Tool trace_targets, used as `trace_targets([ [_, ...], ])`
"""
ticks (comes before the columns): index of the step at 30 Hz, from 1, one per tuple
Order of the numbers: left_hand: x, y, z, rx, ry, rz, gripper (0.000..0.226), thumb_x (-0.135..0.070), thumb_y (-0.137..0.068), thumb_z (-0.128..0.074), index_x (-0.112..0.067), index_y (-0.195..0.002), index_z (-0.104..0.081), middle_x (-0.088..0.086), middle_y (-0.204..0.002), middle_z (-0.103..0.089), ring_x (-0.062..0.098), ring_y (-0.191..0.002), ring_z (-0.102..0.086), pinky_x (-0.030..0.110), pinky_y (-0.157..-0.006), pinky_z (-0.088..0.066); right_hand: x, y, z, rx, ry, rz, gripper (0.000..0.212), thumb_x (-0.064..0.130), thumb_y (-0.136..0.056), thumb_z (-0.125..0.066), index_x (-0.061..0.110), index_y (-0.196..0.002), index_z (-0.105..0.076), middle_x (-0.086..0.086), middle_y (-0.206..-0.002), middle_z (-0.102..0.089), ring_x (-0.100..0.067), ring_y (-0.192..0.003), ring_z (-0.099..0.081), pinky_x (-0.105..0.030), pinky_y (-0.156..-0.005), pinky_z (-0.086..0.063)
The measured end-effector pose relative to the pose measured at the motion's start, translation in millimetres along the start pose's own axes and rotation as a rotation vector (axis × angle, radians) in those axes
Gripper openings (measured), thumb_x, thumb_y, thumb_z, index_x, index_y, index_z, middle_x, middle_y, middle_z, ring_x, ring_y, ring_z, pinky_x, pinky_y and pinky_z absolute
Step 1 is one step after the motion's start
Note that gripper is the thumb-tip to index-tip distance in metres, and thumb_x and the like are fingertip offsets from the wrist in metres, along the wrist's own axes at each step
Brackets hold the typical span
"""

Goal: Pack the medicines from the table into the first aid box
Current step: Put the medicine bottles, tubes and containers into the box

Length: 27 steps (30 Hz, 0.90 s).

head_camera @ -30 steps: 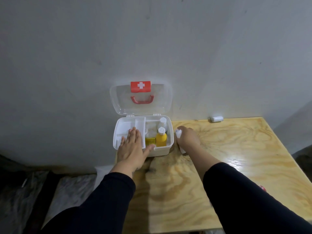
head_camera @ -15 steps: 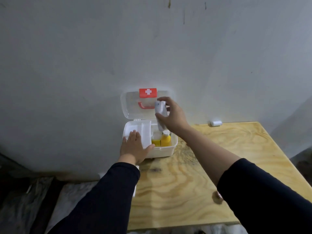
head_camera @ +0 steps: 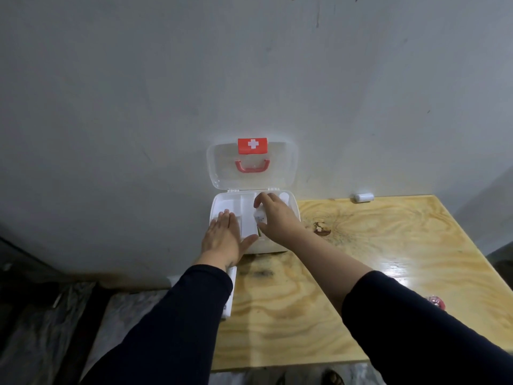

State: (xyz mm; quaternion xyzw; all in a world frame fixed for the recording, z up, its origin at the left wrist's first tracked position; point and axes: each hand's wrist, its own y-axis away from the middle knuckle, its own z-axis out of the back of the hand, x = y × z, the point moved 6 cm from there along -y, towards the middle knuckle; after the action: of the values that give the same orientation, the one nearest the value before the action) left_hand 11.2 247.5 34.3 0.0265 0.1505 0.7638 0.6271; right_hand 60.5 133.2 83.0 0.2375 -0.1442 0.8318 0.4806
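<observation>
The white first aid box (head_camera: 293,209) stands open at the table's far left corner, its clear lid (head_camera: 251,165) with a red cross label leaning on the wall. My left hand (head_camera: 224,240) lies flat on the box's front left rim, fingers apart. My right hand (head_camera: 274,215) is down inside the box, fingers closed around a white bottle (head_camera: 260,215). The hand hides the yellow bottle and most of the other contents. A small white bottle (head_camera: 363,197) lies on its side by the wall.
The pale wooden table (head_camera: 374,259) runs to the right and towards me. A white carton (head_camera: 229,290) lies at the table's left edge under my left forearm. A small pink object (head_camera: 435,301) shows beside my right sleeve. The grey wall is close behind the box.
My right hand lifted the white bottle from the table beside the box, raised it before the lid, then lowered it into the box. My left hand stayed on the box.
</observation>
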Motion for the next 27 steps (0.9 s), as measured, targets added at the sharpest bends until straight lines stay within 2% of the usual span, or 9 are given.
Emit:
trace_targets([
  [3,-1,1,5,0.015,-0.006,0.005,0.087,-0.063,-0.093,-0.034,-0.003,-0.153,-0.011,0.014,-0.162,-0.011,0.027,-0.150,-0.010,0.038,-0.122,-0.012,1,-1,5,0.016,-0.015,-0.019,0.039,0.005,-0.083,-0.065,0.014,-0.118,-0.053,-0.007,-0.134,-0.049,-0.026,-0.109,-0.057,-0.039,-0.091,-0.052],
  [6,0,4,19,0.026,-0.003,0.013,0.080,-0.060,-0.096,-0.033,-0.007,-0.152,-0.016,0.009,-0.161,-0.017,0.026,-0.148,-0.019,0.038,-0.119,-0.020,5,-1,13,0.013,-0.014,-0.001,0.036,0.004,-0.083,-0.064,0.014,-0.118,-0.057,-0.006,-0.130,-0.051,-0.025,-0.109,-0.058,-0.040,-0.092,-0.051],
  [10,8,26,37,-0.104,0.081,0.037,0.064,-0.048,-0.100,-0.037,-0.011,-0.151,-0.026,0.005,-0.159,-0.026,0.025,-0.144,-0.030,0.036,-0.114,-0.029,14,8,17,0.000,0.019,0.052,0.025,0.007,-0.086,-0.059,0.015,-0.110,-0.062,-0.005,-0.115,-0.058,-0.022,-0.097,-0.061,-0.035,-0.082,-0.053],
  [13,19,51,37,-0.168,0.139,0.083,0.059,-0.038,-0.100,-0.043,-0.014,-0.151,-0.027,0.001,-0.158,-0.030,0.022,-0.143,-0.033,0.037,-0.112,-0.032,28,21,7,0.053,0.035,0.096,0.022,0.008,-0.088,-0.054,0.014,-0.107,-0.063,-0.006,-0.107,-0.064,-0.022,-0.097,-0.060,-0.024,-0.064,-0.042],
  [15,28,64,31,-0.173,0.181,0.124,0.055,-0.032,-0.098,-0.047,-0.014,-0.148,-0.031,0.002,-0.155,-0.036,0.024,-0.139,-0.037,0.037,-0.109,-0.035,35,29,-9,0.105,0.020,0.104,0.023,0.008,-0.087,-0.052,0.013,-0.105,-0.064,-0.009,-0.105,-0.066,-0.025,-0.099,-0.060,-0.030,-0.071,-0.046],
  [17,39,78,19,-0.138,0.204,0.188,0.059,-0.032,-0.098,-0.046,-0.011,-0.149,-0.028,0.004,-0.156,-0.032,0.026,-0.141,-0.034,0.037,-0.110,-0.033,37,38,-31,0.160,0.008,0.079,0.025,0.011,-0.087,-0.050,0.015,-0.106,-0.064,-0.011,-0.109,-0.068,-0.030,-0.103,-0.062,-0.034,-0.082,-0.050],
  [20,52,93,-6,-0.022,0.190,0.237,0.067,-0.035,-0.098,-0.045,-0.010,-0.153,-0.017,0.006,-0.162,-0.019,0.027,-0.146,-0.026,0.037,-0.116,-0.026,36,52,-66,0.277,0.065,-0.009,0.031,0.016,-0.090,-0.052,0.013,-0.120,-0.059,-0.014,-0.125,-0.062,-0.031,-0.117,-0.056,-0.035,-0.093,-0.047],
  [24,64,102,-33,0.122,0.114,0.194,0.061,-0.032,-0.100,-0.042,-0.007,-0.152,-0.021,0.007,-0.161,-0.021,0.023,-0.148,-0.020,0.037,-0.119,-0.020,28,64,-99,0.309,0.036,-0.182,0.038,0.025,-0.093,-0.052,0.006,-0.125,-0.048,-0.016,-0.127,-0.058,-0.033,-0.118,-0.054,-0.036,-0.089,-0.047],
  [27,72,101,-46,0.190,0.055,0.126,0.061,-0.031,-0.101,-0.041,-0.008,-0.153,-0.021,0.005,-0.162,-0.019,0.020,-0.150,-0.015,0.038,-0.121,-0.014,25,64,-115,0.269,-0.003,-0.299,0.049,0.034,-0.093,-0.052,0.006,-0.131,-0.040,-0.017,-0.132,-0.053,-0.033,-0.122,-0.051,-0.037,-0.092,-0.047],
])
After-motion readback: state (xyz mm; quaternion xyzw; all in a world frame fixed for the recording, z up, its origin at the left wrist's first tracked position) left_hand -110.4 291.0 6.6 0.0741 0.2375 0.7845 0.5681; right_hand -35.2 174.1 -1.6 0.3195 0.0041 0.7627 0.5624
